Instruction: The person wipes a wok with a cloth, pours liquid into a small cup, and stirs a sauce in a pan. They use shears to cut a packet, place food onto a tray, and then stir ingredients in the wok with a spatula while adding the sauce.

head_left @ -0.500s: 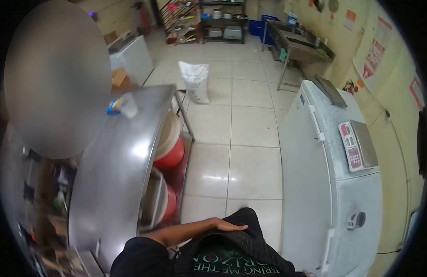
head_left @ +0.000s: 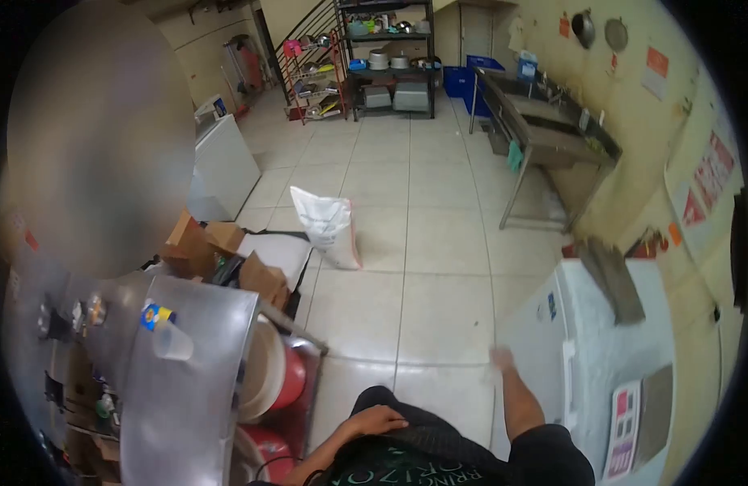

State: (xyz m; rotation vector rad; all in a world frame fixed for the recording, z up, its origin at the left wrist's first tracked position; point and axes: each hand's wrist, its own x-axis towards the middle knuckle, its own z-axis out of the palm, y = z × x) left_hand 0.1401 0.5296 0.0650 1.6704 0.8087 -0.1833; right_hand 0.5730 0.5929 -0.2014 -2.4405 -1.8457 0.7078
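My left hand (head_left: 380, 419) rests against the front of my dark clothing, its fingers loosely extended and nothing visible in them. My right hand (head_left: 501, 359) swings out beside the white chest freezer (head_left: 526, 344); it is smeared by motion, so its fingers cannot be made out. Ahead on the tiled floor stands a white sack (head_left: 329, 229) with a folded top. To the left, the steel table (head_left: 196, 397) carries a clear plastic cup (head_left: 173, 342) and a blue and yellow packet (head_left: 156, 316).
Red buckets (head_left: 291, 381) sit under the table. Cardboard boxes (head_left: 265, 279) lie beyond it. On the freezer are a scale (head_left: 625, 429) and a dark folded cloth-like item (head_left: 613, 283). A steel sink (head_left: 552, 134) lines the right wall; shelves (head_left: 393, 73) stand at the back.
My view has moved forward and tilted up, bringing the sack and table end nearer. My right hand has come into view; my left hand stays against my clothing.
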